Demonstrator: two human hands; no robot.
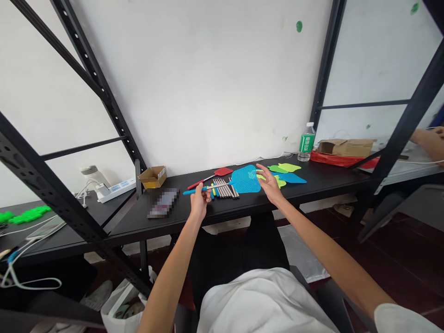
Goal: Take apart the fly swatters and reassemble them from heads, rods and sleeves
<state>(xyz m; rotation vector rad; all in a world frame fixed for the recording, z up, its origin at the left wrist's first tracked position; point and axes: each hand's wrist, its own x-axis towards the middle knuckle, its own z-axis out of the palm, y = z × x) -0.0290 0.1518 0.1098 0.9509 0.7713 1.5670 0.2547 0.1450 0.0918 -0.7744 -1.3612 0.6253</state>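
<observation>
My left hand (200, 198) is closed round the metal rod and blue grip of a blue fly swatter (244, 180), which it holds level just above the black table (180, 217). My right hand (269, 183) hovers by the blue mesh head with its fingers spread, holding nothing. Under the rod lies a row of several metal rods (226, 189) with coloured grips. A red fly swatter (222, 172) rests behind them. Loose green and blue swatter heads (288, 168) lie to the right of my right hand.
A small cardboard box (153, 176) and a blurred flat item (163, 203) lie at the left. A water bottle (306, 143), red tray (343, 160) and brown box (347, 147) stand at the right. Black shelf posts (402, 138) frame the table. Another person's hand (428, 141) shows at far right.
</observation>
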